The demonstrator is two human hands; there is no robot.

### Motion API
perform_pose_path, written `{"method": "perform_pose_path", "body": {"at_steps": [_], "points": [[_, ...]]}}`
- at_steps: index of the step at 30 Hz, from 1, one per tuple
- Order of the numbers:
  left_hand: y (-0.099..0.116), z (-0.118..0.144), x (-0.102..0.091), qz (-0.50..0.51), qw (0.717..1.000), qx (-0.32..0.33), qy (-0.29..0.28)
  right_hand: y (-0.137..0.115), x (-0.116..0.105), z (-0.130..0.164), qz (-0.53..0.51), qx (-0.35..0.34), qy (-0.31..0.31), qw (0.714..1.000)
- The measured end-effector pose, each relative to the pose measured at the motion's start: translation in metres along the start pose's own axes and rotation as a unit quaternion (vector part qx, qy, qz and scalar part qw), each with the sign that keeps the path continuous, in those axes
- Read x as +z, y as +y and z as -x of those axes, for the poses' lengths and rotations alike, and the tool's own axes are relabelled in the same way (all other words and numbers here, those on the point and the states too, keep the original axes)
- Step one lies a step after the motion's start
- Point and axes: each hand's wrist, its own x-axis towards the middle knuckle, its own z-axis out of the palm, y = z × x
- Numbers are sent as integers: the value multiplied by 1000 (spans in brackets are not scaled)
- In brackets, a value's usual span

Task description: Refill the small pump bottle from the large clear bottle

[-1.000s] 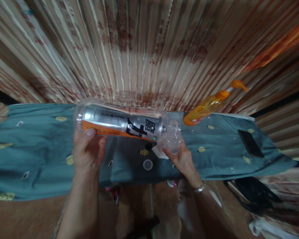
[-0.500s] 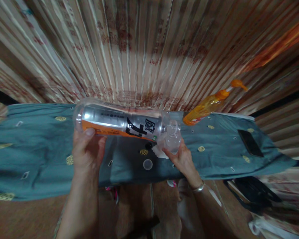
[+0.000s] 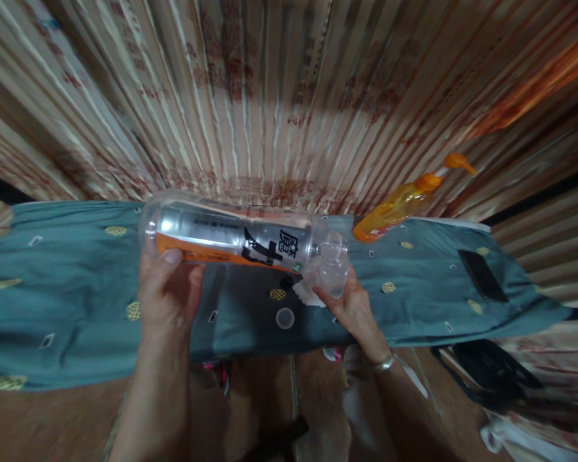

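A large clear plastic bottle with a silver and orange label lies nearly level in the air, its neck to the right. My left hand is closed round its base end from below. My right hand grips a small clear plastic container right at the large bottle's mouth. Whether liquid is passing between them I cannot tell. Beneath, a crumpled white tissue shows beside my right fingers. A small round translucent cap lies on the cloth below the bottle, and a small black object sits partly hidden.
A teal patterned cloth covers the narrow table. Behind my right hand stands an orange pump bottle. A dark phone lies at the right. Pleated curtains hang along the back edge. A dark bag is on the floor at right.
Both hands and the two containers hold almost the same pose. The whole view has shifted very slightly.
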Motion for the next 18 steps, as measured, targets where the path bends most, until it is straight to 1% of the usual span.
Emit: {"method": "perform_pose_path", "body": {"at_steps": [3,10,18], "points": [[0,0,0,4,1000,0,9,1,0,0,-2,-1,-5,1000],[-1,0,-1,12,1000,6,3,1,0,0,-3,-4,-4,1000],[-1,-1,-2,20,1000,-3,-7,0,-1,-1,4,-2,-4,1000]]}}
